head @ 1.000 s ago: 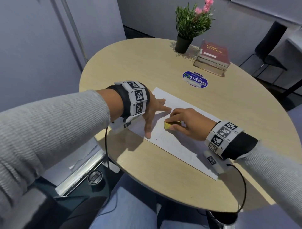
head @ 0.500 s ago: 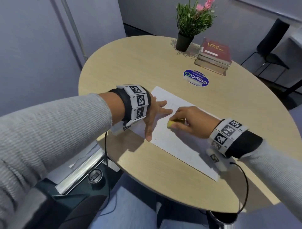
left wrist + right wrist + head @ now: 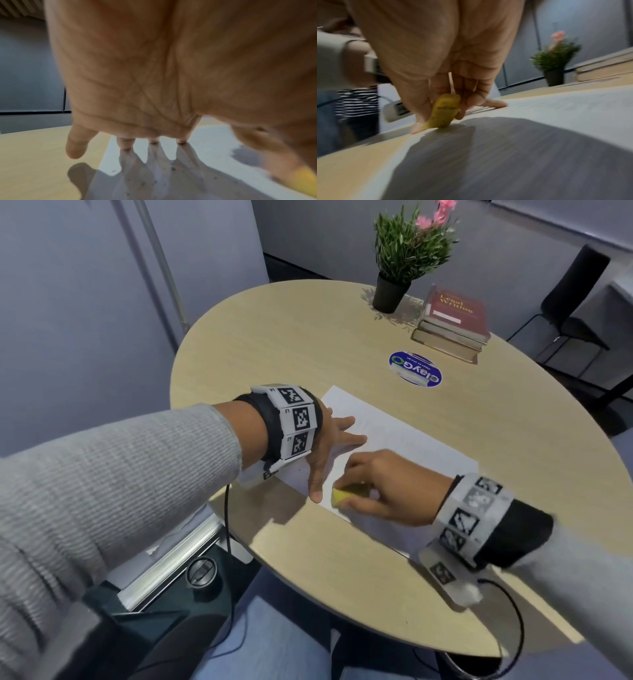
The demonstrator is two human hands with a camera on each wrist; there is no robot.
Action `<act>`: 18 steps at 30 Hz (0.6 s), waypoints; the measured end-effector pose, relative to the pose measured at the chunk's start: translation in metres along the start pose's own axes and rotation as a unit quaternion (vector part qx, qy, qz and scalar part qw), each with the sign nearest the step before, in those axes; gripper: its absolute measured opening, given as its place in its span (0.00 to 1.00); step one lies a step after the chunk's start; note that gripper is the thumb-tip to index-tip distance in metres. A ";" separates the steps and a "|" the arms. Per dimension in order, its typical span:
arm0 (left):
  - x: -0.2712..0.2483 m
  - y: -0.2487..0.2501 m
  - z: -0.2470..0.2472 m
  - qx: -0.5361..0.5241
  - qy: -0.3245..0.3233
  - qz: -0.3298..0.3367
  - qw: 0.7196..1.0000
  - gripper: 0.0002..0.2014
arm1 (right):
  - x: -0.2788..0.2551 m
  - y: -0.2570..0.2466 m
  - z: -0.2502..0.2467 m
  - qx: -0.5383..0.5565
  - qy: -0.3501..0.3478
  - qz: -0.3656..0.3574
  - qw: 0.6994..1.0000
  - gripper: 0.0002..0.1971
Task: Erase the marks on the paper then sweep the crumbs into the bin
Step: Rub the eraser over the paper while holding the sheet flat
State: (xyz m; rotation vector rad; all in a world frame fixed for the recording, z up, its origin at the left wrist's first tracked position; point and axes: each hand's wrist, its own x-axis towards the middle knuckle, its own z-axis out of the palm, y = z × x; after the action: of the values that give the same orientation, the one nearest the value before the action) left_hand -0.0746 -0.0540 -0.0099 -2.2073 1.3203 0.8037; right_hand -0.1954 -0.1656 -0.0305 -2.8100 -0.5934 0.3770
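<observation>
The white paper [image 3: 394, 446] lies flat on the round wooden table [image 3: 308, 337], dark crumbs [image 3: 173, 168] scattered over it. At its near edge the right hand [image 3: 387, 487] pinches a yellow eraser [image 3: 339, 497] against the sheet. The left hand [image 3: 325, 440] presses the paper with fingers straight and spread, thumb just beside the eraser.
</observation>
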 end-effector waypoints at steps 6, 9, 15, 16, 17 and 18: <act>0.002 -0.001 0.001 0.016 0.010 0.002 1.000 0.65 | 0.004 0.015 -0.009 0.014 0.051 0.067 0.996 0.11; 0.000 0.002 0.001 0.022 0.011 -0.004 1.000 0.64 | -0.003 -0.006 0.000 0.037 0.000 0.008 0.999 0.12; 0.001 0.001 0.000 0.021 0.007 -0.009 1.000 0.65 | 0.001 0.019 -0.010 0.013 0.063 0.070 0.995 0.12; 0.001 0.001 0.000 0.020 0.005 -0.008 1.000 0.65 | -0.001 0.005 -0.004 0.022 0.035 0.025 0.999 0.13; 0.001 0.001 0.001 0.022 0.004 -0.007 1.000 0.65 | -0.004 -0.004 0.001 0.036 0.012 -0.002 0.999 0.14; 0.000 0.002 0.001 0.026 0.005 -0.006 1.000 0.65 | -0.005 -0.003 0.001 0.045 0.005 -0.004 0.999 0.14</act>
State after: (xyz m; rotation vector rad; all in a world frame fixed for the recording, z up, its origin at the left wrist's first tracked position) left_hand -0.0769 -0.0542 -0.0108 -2.1804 1.3164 0.7467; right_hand -0.2010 -0.1649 -0.0301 -2.7207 -0.5697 0.3775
